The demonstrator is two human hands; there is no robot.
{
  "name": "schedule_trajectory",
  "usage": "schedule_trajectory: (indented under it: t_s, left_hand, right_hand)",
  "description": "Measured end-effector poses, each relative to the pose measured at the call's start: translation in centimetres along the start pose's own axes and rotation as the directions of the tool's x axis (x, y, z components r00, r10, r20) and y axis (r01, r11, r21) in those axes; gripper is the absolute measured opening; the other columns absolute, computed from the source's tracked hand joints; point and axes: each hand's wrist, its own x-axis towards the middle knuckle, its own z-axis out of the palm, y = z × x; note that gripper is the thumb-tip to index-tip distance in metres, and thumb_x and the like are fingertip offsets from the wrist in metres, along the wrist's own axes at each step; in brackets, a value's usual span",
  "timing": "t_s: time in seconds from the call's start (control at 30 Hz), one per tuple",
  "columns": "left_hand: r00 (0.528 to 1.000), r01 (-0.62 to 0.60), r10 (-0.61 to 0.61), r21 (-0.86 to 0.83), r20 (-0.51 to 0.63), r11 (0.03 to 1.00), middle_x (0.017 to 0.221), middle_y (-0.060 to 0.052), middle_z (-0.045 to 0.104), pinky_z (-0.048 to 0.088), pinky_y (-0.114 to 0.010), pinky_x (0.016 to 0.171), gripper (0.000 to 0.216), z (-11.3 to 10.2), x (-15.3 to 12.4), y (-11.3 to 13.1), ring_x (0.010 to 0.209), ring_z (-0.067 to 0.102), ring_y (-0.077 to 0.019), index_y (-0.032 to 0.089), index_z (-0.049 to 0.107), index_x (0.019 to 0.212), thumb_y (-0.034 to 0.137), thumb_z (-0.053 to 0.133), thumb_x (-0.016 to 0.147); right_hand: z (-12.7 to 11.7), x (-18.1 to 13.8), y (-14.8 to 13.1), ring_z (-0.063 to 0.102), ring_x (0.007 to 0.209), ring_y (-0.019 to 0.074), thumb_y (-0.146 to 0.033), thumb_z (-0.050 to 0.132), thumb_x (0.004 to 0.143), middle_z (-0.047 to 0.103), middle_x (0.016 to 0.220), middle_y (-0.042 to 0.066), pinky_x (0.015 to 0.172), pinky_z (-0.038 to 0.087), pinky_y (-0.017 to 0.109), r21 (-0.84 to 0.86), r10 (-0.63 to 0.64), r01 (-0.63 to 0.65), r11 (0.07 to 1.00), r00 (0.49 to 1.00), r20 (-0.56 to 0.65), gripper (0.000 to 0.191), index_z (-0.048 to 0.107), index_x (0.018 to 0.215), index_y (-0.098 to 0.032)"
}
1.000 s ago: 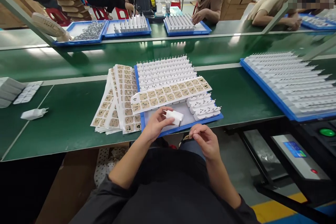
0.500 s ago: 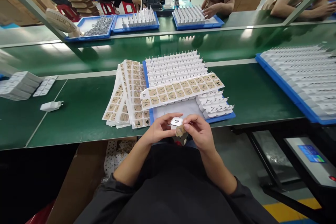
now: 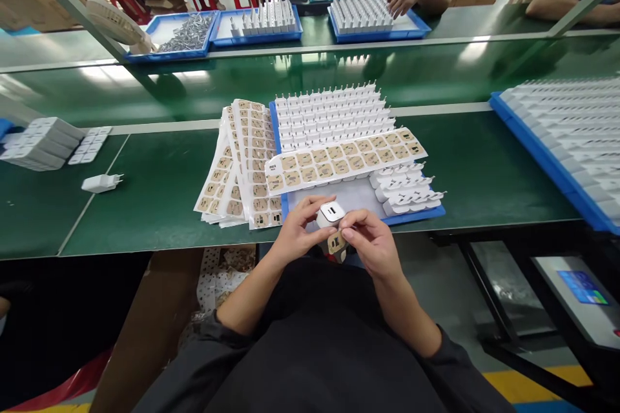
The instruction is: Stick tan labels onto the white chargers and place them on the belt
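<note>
My left hand (image 3: 299, 232) grips a small white charger (image 3: 330, 213), its port end facing up, just in front of the bench edge. My right hand (image 3: 372, 244) pinches a tan sticker (image 3: 335, 244) against the charger's near side. Right behind my hands lies a blue tray (image 3: 415, 215) filled with rows of white chargers (image 3: 334, 116). A sheet of tan stickers (image 3: 345, 160) rests across that tray.
More sticker sheets (image 3: 239, 161) are fanned left of the tray. A lone charger (image 3: 101, 182) and stacked white parts (image 3: 41, 142) lie at far left. Another blue tray (image 3: 547, 156) sits at right. Other people work at trays across the green bench (image 3: 145, 206).
My left hand lifted the charger off the tray and turned it port-up. My right hand brought the sticker against it. The view has shifted to the left.
</note>
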Motion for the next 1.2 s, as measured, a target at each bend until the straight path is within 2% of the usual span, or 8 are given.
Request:
schedule_trajectory:
  t_s: [0.1, 0.2, 0.3, 0.73, 1.2]
  left_hand:
    - [0.997, -0.044, 0.046, 0.034, -0.061, 0.998, 0.128, -0.01, 0.069, 0.055, -0.037, 0.101, 0.05, -0.2, -0.4, -0.5, 0.119, 0.066, -0.0254, 0.026, 0.067, 0.133, 0.037, 0.08, 0.085]
    - [0.995, -0.083, 0.086, 0.042, -0.049, 0.996, 0.131, -0.01, 0.071, 0.05, -0.041, 0.112, 0.047, -0.3, -0.8, -0.9, 0.124, 0.066, -0.0266, 0.026, 0.068, 0.132, 0.03, 0.079, 0.086]
    - [0.994, -0.097, 0.099, 0.057, -0.044, 0.994, 0.131, -0.01, 0.072, 0.049, -0.043, 0.113, 0.048, -0.3, -0.9, -0.9, 0.125, 0.066, -0.0279, 0.026, 0.07, 0.13, 0.027, 0.081, 0.084]
    - [0.987, -0.153, 0.156, 0.064, -0.041, 0.986, 0.13, -0.009, 0.073, 0.05, -0.041, 0.11, 0.047, -0.2, -0.8, -0.6, 0.124, 0.067, -0.0268, 0.026, 0.069, 0.13, 0.024, 0.08, 0.085]
    - [0.991, -0.117, 0.119, 0.032, -0.064, 0.993, 0.127, -0.009, 0.075, 0.051, -0.045, 0.11, 0.045, -0.2, -0.7, -0.4, 0.123, 0.067, -0.0292, 0.026, 0.073, 0.124, 0.024, 0.083, 0.081]
  right_hand:
    - [0.0, 0.1, -0.2, 0.063, 0.073, 0.0152, -0.035, 0.078, 0.087, 0.068, 0.081, 0.001, 0.066, 0.054, 0.027, -0.06, -0.025, 0.021, 0.998, 0.997, -0.068, 0.013, 0.072, 0.086, -0.023]
    - [0.1, 0.6, -0.6, 0.064, 0.075, 0.0155, -0.034, 0.077, 0.088, 0.068, 0.082, 0.001, 0.068, 0.055, 0.028, -0.145, -0.097, 0.07, 0.987, 0.978, -0.185, 0.011, 0.072, 0.088, -0.024]
    - [0.4, 1.2, -0.9, 0.066, 0.075, 0.0168, -0.037, 0.076, 0.087, 0.069, 0.081, 0.002, 0.068, 0.057, 0.03, -0.215, -0.128, 0.078, 0.973, 0.965, -0.229, 0.015, 0.071, 0.086, -0.024]
    - [0.8, 1.5, -0.9, 0.067, 0.076, 0.0157, -0.034, 0.075, 0.088, 0.07, 0.082, 0.001, 0.069, 0.058, 0.027, -0.276, -0.156, 0.09, 0.957, 0.961, -0.227, 0.012, 0.071, 0.086, -0.023]
    - [0.9, 1.2, -0.5, 0.069, 0.082, 0.0165, -0.03, 0.073, 0.091, 0.07, 0.087, 0.002, 0.072, 0.062, 0.028, -0.362, -0.19, 0.101, 0.927, 0.957, -0.22, 0.007, 0.072, 0.092, -0.024]
